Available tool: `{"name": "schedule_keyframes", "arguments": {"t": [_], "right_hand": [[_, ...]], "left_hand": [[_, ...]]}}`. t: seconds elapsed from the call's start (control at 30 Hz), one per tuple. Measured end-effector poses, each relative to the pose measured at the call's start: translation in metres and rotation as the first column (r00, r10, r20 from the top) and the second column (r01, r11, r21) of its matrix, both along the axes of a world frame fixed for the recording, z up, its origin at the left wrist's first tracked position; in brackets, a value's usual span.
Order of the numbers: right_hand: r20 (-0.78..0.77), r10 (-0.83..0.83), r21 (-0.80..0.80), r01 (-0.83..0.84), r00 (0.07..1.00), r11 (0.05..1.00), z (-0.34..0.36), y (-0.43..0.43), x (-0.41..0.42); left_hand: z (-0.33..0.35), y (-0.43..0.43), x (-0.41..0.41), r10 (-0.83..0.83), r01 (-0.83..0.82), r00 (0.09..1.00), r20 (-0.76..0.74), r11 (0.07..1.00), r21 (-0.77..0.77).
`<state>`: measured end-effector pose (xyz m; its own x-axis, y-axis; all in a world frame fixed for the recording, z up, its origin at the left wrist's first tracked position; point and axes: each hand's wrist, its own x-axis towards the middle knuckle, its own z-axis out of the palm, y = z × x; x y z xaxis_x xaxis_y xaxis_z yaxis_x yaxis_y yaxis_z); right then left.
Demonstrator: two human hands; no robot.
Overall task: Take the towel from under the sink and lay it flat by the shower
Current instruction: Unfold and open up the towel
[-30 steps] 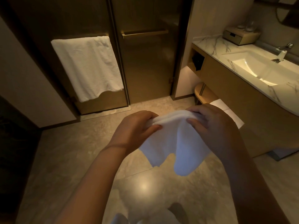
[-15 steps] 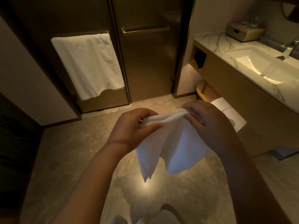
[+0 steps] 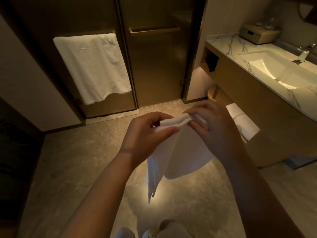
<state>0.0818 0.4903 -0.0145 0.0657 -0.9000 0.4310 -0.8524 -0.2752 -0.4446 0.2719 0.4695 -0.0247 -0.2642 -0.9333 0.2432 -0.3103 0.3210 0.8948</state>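
A white towel (image 3: 185, 152) hangs in the air in front of me, over the tiled floor (image 3: 68, 160). My left hand (image 3: 145, 134) pinches its top edge between thumb and fingers. My right hand (image 3: 212, 127) grips the same edge just to the right, fingers curled round the cloth. The towel's lower part droops in folds below both hands, its left corner hanging lowest. The glass shower doors (image 3: 154, 66) stand straight ahead. More folded white towels (image 3: 243, 122) lie on the low shelf under the sink counter (image 3: 228, 47) at the right.
A large white towel (image 3: 92, 67) hangs on the left shower door's bar. The marble counter holds a basin (image 3: 277, 71), a tap (image 3: 303, 54) and a small box (image 3: 257, 36) with glasses. A dark wall edge lies at the left. My feet (image 3: 154, 232) show at the bottom.
The towel has unfolded further and hangs lower, its left corner dropping. My hands have shifted along the top edge and stayed close together.
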Motion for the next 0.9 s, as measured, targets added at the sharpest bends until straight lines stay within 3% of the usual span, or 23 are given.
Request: {"name": "schedule_keyframes", "arguments": {"t": [0.1,0.17,0.5,0.73,0.9], "right_hand": [[0.121,-0.166,-0.097,0.178,0.979,0.979,-0.006,0.005,0.009],[0.243,-0.189,-0.091,0.216,0.951,0.972,-0.012,0.011,0.014],[0.512,-0.005,-0.048,0.035,0.859,0.998,-0.028,0.025,0.024],[0.543,-0.002,0.000,0.003,0.839,1.000,-0.032,0.024,0.021],[0.478,-0.020,0.019,0.013,0.878,1.000,-0.033,0.022,0.020]], "left_hand": [[0.002,0.002,-0.004,0.029,-0.030,0.999,-0.019,0.999,-0.014],[0.003,0.003,-0.006,0.034,-0.035,0.999,-0.014,0.999,-0.024],[0.006,0.008,-0.012,0.067,-0.068,0.998,-0.018,0.997,-0.023],[0.008,0.013,-0.010,-0.026,0.044,0.993,-0.119,0.987,0.155],[0.009,0.016,-0.010,-0.102,0.147,0.974,-0.203,0.963,0.224]]}}
